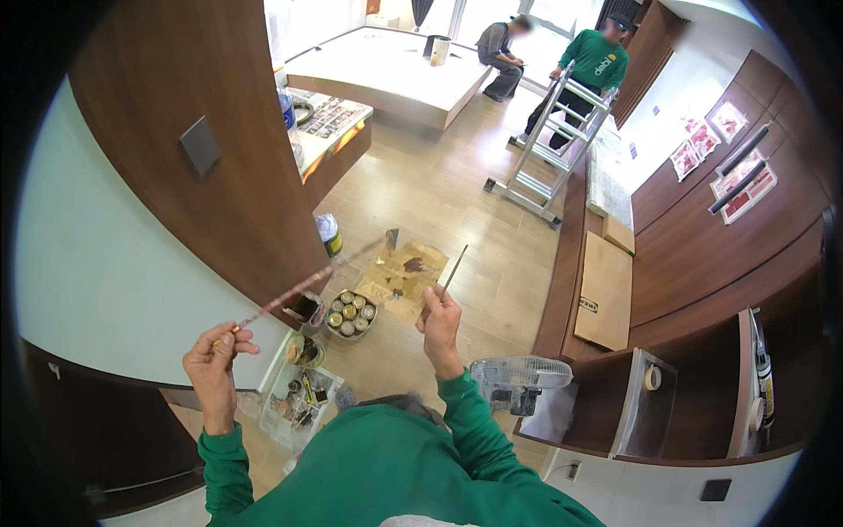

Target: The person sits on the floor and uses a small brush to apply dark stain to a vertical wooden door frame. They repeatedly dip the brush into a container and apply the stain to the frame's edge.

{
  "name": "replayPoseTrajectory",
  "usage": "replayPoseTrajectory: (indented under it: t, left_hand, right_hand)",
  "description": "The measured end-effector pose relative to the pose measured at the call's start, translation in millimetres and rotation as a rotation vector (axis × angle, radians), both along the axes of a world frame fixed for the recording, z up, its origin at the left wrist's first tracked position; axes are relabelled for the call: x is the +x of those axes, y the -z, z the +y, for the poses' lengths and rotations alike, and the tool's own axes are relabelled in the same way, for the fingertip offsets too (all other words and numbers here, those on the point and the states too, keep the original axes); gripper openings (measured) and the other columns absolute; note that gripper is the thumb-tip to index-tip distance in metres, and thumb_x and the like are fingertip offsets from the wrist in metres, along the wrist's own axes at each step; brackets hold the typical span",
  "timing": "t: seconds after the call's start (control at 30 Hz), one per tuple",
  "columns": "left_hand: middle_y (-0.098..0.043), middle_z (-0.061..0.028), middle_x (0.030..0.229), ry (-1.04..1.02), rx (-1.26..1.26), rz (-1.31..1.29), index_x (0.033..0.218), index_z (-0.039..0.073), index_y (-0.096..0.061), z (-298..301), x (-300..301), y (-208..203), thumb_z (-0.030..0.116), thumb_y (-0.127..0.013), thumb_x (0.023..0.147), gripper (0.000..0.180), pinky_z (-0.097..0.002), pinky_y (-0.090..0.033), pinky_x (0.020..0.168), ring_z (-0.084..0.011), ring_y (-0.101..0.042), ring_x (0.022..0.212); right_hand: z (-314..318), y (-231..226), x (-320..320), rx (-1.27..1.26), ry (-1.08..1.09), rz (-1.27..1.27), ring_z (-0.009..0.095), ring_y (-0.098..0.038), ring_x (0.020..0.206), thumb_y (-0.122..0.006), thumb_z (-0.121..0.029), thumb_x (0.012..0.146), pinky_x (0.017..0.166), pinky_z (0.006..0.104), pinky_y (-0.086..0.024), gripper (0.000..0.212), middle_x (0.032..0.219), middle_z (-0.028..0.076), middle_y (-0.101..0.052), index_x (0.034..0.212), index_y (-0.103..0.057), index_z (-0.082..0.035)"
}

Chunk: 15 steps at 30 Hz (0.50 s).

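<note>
My left hand (211, 364) pinches the near end of a long, thin, mottled reddish-brown stick (285, 299), which slants up and to the right over the floor; its far end is blurred. In my right hand (442, 327) is a slim dark tool (456, 267) like a fine paintbrush, pointing up and away. The two tools are apart. Beyond and below the hands, a flat piece of cardboard (386, 297) with dark brown stains lies on the floor. Next to it stands a container of several small round jars (349, 314).
A clear tray (330, 383) of small tools sits by my feet, near open cans (306, 351). A fan (522, 373) stands at right, beside brown shelving (680, 404). Farther off, one person holds a stepladder (553, 145); another sits by a white-topped platform (378, 61).
</note>
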<state>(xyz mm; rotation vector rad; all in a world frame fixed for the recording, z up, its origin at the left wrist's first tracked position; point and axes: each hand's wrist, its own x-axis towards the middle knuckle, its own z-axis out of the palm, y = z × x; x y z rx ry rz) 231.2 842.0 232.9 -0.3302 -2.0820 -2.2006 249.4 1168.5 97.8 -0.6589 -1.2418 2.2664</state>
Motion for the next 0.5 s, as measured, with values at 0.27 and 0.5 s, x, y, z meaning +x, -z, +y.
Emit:
replayPoseTrajectory:
  t: [0.27, 0.5]
  left_hand:
    - [-0.071, -0.0115, 0.094, -0.173, 0.223, -0.178, 0.113, -0.002, -0.064, -30.0, -15.9, 17.1, 0.013, -0.059, 0.098, 0.022, -0.0274, -0.059, 0.074, -0.0149, -0.069, 0.075]
    - [-0.071, -0.0114, 0.093, -0.236, 0.381, -0.325, 0.111, -0.003, -0.063, -53.7, -26.9, 51.5, 0.015, -0.059, 0.098, 0.022, -0.0283, -0.059, 0.075, -0.0155, -0.069, 0.077]
  right_hand:
    - [6.9, 0.7, -3.0, -0.016, 0.045, 0.023, 0.005, -0.041, 0.040, -0.056, -0.017, 0.098, 0.034, 0.0209, -0.033, 0.023, 0.064, -0.002, -0.052, 0.106, -0.063, 0.004]
    - [-1.7, 2.6, -5.7, 0.030, 0.020, -0.010, 0.005, -0.041, 0.040, -0.054, -0.016, 0.099, 0.035, 0.0215, -0.033, 0.023, 0.065, -0.001, -0.052, 0.107, -0.063, 0.004]
